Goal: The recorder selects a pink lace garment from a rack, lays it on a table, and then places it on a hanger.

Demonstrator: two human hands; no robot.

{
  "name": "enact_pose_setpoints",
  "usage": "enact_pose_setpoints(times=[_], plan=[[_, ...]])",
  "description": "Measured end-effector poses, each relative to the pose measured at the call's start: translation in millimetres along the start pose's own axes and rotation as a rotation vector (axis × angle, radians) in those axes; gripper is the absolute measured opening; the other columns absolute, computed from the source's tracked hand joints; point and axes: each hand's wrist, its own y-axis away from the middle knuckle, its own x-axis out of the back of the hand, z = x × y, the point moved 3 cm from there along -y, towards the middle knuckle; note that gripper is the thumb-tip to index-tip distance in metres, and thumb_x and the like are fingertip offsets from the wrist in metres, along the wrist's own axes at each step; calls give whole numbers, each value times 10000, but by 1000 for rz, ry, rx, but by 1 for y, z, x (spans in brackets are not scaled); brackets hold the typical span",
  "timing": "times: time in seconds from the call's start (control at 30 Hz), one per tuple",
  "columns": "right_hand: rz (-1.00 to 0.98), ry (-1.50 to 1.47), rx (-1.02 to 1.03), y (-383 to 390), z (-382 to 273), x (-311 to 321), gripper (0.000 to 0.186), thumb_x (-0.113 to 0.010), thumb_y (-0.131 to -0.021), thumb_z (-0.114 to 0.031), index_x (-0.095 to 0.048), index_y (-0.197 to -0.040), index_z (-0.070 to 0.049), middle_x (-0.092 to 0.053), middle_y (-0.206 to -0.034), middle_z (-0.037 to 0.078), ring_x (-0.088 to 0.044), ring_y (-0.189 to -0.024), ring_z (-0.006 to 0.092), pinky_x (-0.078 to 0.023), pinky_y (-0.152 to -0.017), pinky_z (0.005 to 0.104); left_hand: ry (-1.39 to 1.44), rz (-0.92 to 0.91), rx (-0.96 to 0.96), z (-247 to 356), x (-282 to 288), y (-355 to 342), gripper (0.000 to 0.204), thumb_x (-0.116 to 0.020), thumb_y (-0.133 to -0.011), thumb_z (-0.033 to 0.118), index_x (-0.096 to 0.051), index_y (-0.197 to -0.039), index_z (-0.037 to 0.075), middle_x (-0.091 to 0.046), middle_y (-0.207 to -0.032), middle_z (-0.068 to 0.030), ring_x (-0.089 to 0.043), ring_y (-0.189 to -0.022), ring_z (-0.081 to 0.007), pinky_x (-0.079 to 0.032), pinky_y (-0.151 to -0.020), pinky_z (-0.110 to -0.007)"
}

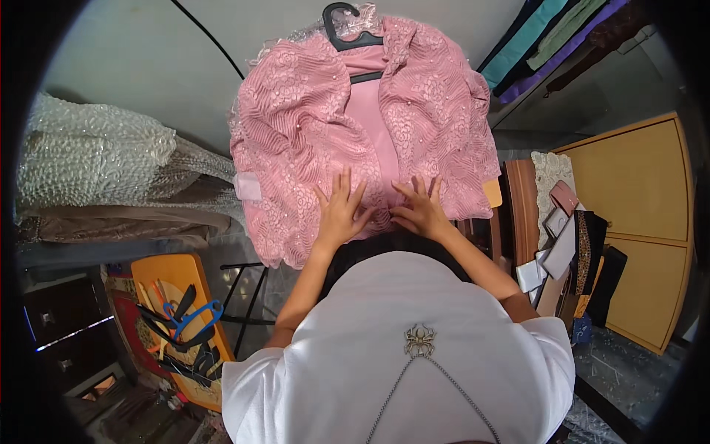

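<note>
A pink lace garment [310, 140] with small beads lies spread in front of me, its front parted over a smooth pink lining [373, 122]. The hook of a black hanger [340, 33] sticks out at its far end, at the collar. My left hand [340, 211] rests on the near part of the garment with fingers spread. To its right, my right hand [420, 211] touches the same part, fingers apart and slightly bent. Neither hand grips anything that I can see. What supports the garment is hidden beneath it.
A beaded white gown [96, 159] is at the left. Below it, an orange chair [203, 296] holds several plastic hangers [185, 318]. Folded cloths and belts [558, 251] are stacked at the right, beside a yellow wooden cabinet [629, 185]. Coloured fabrics [547, 44] hang at the far right.
</note>
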Motion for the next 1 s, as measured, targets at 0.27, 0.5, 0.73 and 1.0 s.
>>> enact_pose_setpoints(times=[0.27, 0.5, 0.73, 1.0], plan=[[34, 41, -21, 25, -1, -23, 210, -681, -710, -276, -661, -918, -249, -276, -1429, 41, -26, -1341, 400, -41, -897, 780, -59, -23, 42, -15, -40, 4, 754, -645, -711, 514, -372, -1354, 230, -266, -1441, -131, -308, -1295, -333, -112, -945, -712], [67, 11, -93, 36, -9, -27, 256, -711, -671, -355, -650, -881, -221, -319, -1407, 49, -171, -1294, 458, -32, -887, 781, -30, -40, 56, -16, -39, 4, 731, -616, -740, 507, -357, -1362, 222, -244, -1453, -111, -276, -1312, -315, -125, -926, -727], [95, 34, -202, 38, -20, -31, 242, -703, -684, -303, -655, -913, -239, -347, -1379, 52, -193, -1286, 468, -50, -894, 776, -158, 90, -59, 16, -60, 33, 600, -522, -834, 250, -320, -1363, 53, -233, -1449, -136, -187, -1354, -274, -136, -909, -743], [100, 37, -184, 38, -21, -33, 185, -699, -675, -308, -690, -834, -213, -355, -1389, 31, -224, -1280, 472, -39, -899, 770, 42, -134, -52, 18, -65, 45, 1022, -636, -618, 605, -243, -1403, 80, -166, -1486, -78, -110, -1381, -239, -5, -937, -730]])
